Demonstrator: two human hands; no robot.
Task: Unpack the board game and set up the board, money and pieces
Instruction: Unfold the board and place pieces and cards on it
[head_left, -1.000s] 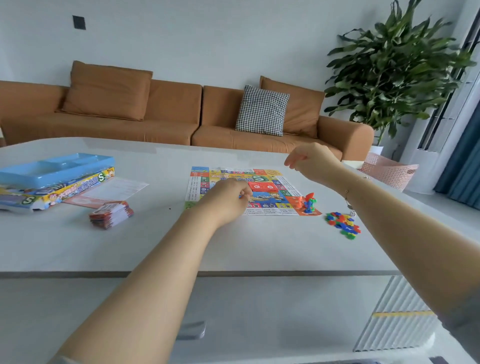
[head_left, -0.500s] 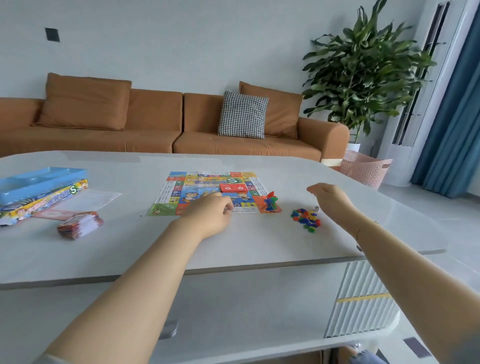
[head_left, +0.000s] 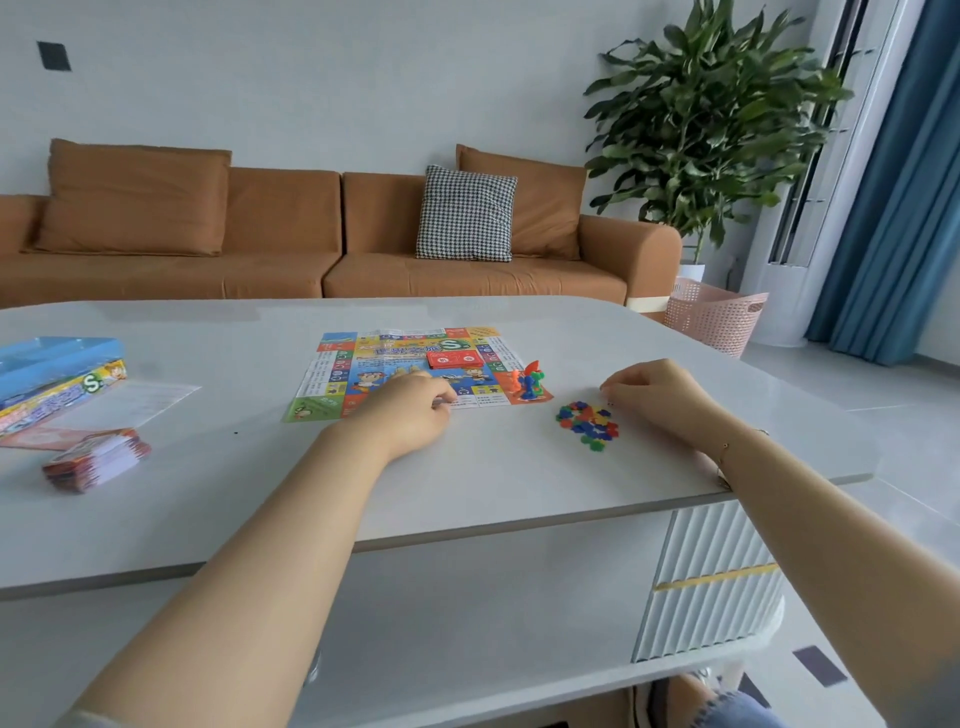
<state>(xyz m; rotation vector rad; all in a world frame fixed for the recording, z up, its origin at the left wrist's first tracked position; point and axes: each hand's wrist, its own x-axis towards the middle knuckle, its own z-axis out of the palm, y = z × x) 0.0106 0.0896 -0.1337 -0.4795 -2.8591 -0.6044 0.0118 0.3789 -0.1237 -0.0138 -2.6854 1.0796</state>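
Between curled hands, left (head_left: 410, 410) on the board (head_left: 410, 371), right (head_left: 654, 395) empty, lie the pieces (head_left: 587, 423).

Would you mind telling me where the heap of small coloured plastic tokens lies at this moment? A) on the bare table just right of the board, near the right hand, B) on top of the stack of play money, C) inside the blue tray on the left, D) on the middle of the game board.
A: the coloured tokens lie on the table, right of the game board and beside the right hand.
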